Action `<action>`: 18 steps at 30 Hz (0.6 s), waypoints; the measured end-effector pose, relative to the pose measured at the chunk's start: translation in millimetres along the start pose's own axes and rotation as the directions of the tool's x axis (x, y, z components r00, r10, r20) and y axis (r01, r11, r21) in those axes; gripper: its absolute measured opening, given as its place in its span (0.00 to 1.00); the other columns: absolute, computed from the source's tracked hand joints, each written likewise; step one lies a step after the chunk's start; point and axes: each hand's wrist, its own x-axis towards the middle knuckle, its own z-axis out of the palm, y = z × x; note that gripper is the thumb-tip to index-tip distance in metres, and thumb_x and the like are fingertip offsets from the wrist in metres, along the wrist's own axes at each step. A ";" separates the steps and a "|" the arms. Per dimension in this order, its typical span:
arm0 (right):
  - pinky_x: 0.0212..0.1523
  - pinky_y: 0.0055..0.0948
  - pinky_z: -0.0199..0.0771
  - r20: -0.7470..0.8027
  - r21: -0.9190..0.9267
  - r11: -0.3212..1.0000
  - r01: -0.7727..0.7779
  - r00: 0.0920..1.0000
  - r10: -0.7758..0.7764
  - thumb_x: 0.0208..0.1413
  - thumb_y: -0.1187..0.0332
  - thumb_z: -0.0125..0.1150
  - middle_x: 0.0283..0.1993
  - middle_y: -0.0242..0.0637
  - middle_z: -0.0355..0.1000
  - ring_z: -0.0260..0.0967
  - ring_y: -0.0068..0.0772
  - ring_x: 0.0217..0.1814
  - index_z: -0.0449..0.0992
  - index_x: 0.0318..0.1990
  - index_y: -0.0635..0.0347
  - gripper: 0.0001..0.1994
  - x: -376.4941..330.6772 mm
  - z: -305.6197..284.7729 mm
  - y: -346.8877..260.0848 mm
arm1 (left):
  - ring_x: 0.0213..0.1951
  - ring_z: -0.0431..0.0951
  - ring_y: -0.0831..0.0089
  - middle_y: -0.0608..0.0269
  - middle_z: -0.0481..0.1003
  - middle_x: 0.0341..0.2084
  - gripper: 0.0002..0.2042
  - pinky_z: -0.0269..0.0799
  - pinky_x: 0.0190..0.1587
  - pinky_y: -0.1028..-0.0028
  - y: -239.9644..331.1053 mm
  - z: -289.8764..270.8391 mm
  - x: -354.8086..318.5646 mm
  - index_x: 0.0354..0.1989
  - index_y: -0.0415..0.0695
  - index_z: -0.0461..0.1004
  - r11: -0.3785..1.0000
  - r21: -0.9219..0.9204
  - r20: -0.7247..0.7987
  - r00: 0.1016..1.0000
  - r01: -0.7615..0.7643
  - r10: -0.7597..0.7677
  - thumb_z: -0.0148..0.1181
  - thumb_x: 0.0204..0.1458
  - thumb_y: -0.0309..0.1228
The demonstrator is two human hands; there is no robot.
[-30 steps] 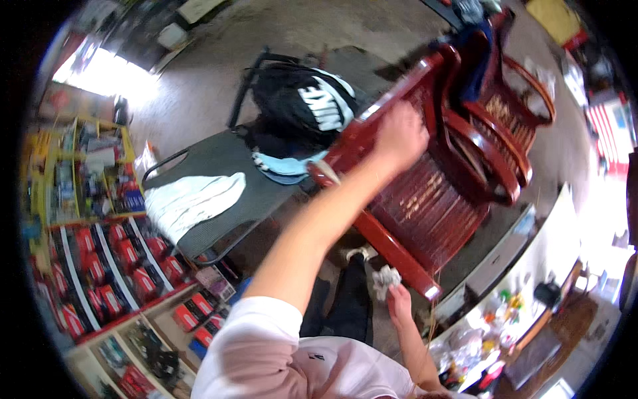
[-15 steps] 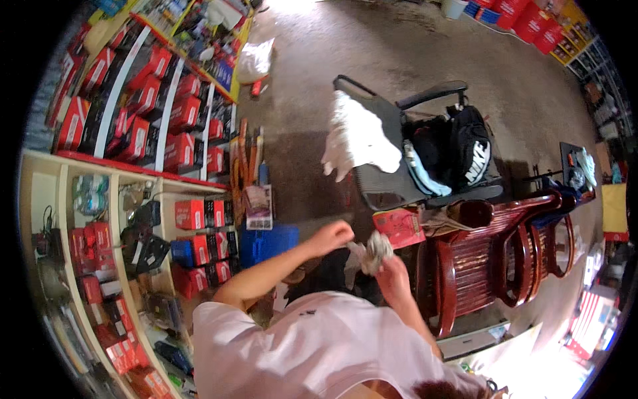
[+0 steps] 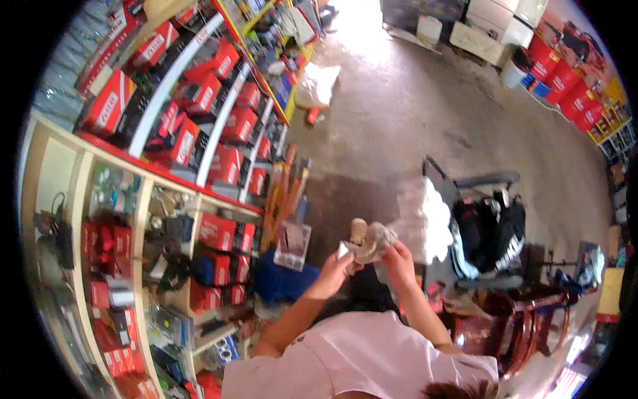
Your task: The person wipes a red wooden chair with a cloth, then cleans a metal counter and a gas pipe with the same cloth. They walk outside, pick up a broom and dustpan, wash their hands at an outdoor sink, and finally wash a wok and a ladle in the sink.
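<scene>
A crumpled grey rag (image 3: 376,239) is held at chest height between both hands, above the concrete floor (image 3: 399,113), with a small tan cylindrical piece (image 3: 359,231) standing out of it on its left side. The long axis of that piece runs near to far, its rounded end pointing away from the person; what it is cannot be told. The left hand (image 3: 337,265) is clenched around the lower left of the bundle, and the right hand (image 3: 399,256) is closed on the rag's right edge. To the left, shelves (image 3: 199,100) stacked with red boxes (image 3: 226,166) are seen, with a blue bin (image 3: 282,279) at their foot. To the right, a black backpack (image 3: 495,229) and a white cloth (image 3: 428,219) lie on a dark counter (image 3: 475,179), and a red-brown wooden chair (image 3: 515,326) stands nearer. Compared with half a second ago, the hands have been brought closer together around the rag, and the view has been turned so that the shelves fill more of the left side while the chair sits lower at the right.
</scene>
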 end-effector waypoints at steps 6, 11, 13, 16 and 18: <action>0.39 0.23 0.70 -0.179 0.234 0.972 0.018 0.984 0.025 0.54 0.75 0.51 0.38 0.31 0.71 0.68 0.23 0.40 0.71 0.42 0.59 0.08 129.8 -21.4 4.2 | 0.37 0.73 0.75 0.64 0.73 0.39 0.13 0.70 0.35 0.73 60.5 -11.6 120.4 0.44 0.42 0.70 0.990 -0.054 -0.062 0.989 0.131 -0.135 0.52 0.56 0.37; 0.48 0.31 0.69 -0.162 0.398 0.911 0.109 0.986 -0.047 0.50 0.78 0.48 0.42 0.35 0.70 0.68 0.29 0.45 0.67 0.48 0.57 0.16 238.2 40.2 -91.1 | 0.50 0.70 0.68 0.59 0.71 0.44 0.14 0.64 0.54 0.66 161.9 25.4 226.3 0.46 0.40 0.67 0.955 -0.291 -0.160 0.987 -0.060 0.013 0.50 0.57 0.36; 0.59 0.36 0.60 -0.043 0.517 0.827 0.221 0.972 -0.233 0.46 0.79 0.46 0.57 0.38 0.62 0.61 0.34 0.58 0.56 0.61 0.56 0.30 279.3 73.9 -145.3 | 0.50 0.69 0.67 0.57 0.70 0.47 0.16 0.63 0.55 0.65 222.8 55.1 260.2 0.48 0.37 0.67 0.952 -0.290 -0.153 0.987 -0.101 0.058 0.47 0.58 0.36; 0.59 0.32 0.58 -0.011 0.352 0.876 0.331 0.937 -0.349 0.47 0.81 0.45 0.60 0.36 0.58 0.58 0.33 0.61 0.54 0.63 0.56 0.31 329.3 127.7 -217.6 | 0.51 0.68 0.69 0.60 0.71 0.46 0.16 0.62 0.54 0.66 289.4 56.6 307.8 0.48 0.40 0.68 0.945 -0.286 -0.136 0.983 -0.161 0.127 0.48 0.58 0.38; 0.55 0.27 0.62 0.091 0.145 0.903 0.404 0.904 -0.419 0.51 0.81 0.45 0.59 0.35 0.61 0.58 0.31 0.60 0.57 0.60 0.60 0.26 365.7 159.2 -244.6 | 0.51 0.69 0.70 0.60 0.71 0.46 0.18 0.63 0.52 0.66 322.5 48.7 340.8 0.49 0.42 0.67 0.964 -0.143 -0.122 0.971 -0.224 0.207 0.47 0.58 0.42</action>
